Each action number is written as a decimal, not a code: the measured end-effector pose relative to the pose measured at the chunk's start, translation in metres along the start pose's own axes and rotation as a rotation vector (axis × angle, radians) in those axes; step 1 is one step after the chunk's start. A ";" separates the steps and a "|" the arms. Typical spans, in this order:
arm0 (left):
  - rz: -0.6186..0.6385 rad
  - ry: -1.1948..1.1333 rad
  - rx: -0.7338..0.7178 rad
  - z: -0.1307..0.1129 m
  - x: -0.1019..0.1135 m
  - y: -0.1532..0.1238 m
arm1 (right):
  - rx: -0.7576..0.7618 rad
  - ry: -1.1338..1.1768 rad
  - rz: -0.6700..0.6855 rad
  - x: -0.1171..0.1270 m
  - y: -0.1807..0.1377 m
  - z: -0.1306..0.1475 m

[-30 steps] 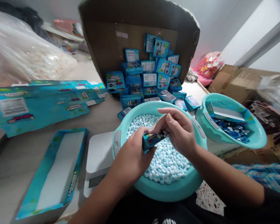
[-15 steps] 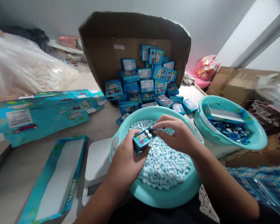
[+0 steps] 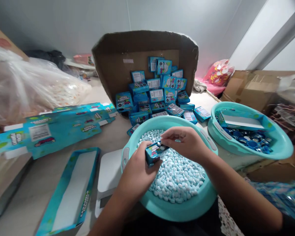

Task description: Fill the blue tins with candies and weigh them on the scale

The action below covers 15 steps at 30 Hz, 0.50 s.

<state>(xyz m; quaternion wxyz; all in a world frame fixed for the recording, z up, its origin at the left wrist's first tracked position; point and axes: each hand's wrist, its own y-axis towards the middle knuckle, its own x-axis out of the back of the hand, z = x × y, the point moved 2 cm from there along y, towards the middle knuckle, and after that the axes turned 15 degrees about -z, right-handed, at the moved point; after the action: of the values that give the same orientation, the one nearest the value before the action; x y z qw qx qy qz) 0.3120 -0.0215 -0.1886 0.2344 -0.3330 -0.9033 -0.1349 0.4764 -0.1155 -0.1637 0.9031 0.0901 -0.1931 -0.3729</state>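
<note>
My left hand point(image 3: 137, 170) is closed round a small blue candy box point(image 3: 153, 152), held over a teal bowl point(image 3: 182, 206) full of pale blue and white candies point(image 3: 177, 177). A few candies lie at the box's open end. My right hand point(image 3: 186, 144) pinches its fingers together at that open end, touching the candies there. Behind the bowl, a pile of the same small blue boxes point(image 3: 157, 95) leans against an upturned cardboard carton point(image 3: 118, 65).
A second teal bowl point(image 3: 280, 147) at the right holds dark blue caps and a flat box. A white scale point(image 3: 108, 177) sits under the near bowl. An open blue tray box point(image 3: 71, 190) and flattened blue cartons point(image 3: 51, 131) lie at the left. Plastic bags and cardboard boxes line the sides.
The view has tilted up a little. My left hand has turned the small box more level, and my right hand's fingers have closed down onto its open end.
</note>
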 end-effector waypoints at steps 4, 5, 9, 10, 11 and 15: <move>0.006 -0.093 -0.018 0.001 0.000 -0.003 | 0.216 -0.007 0.040 -0.002 0.001 0.006; 0.007 -0.108 -0.018 0.002 0.000 -0.003 | 0.286 -0.024 0.045 -0.002 0.001 0.007; 0.021 -0.077 -0.071 0.003 -0.001 -0.003 | 0.332 -0.073 0.067 0.002 0.000 0.006; 0.017 -0.055 -0.096 0.003 -0.002 -0.004 | 0.296 -0.091 0.071 0.004 0.000 0.005; -0.002 -0.023 -0.120 0.002 -0.002 -0.004 | 0.259 -0.102 0.073 0.005 -0.001 0.004; -0.158 0.120 -0.189 0.000 -0.001 -0.008 | 0.174 -0.031 0.102 0.009 -0.001 0.002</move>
<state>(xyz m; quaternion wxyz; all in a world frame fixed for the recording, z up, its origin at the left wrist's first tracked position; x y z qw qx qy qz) 0.3075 -0.0279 -0.1894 0.2441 -0.2729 -0.8943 -0.2572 0.4811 -0.1225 -0.1595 0.9065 0.1526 -0.2430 -0.3098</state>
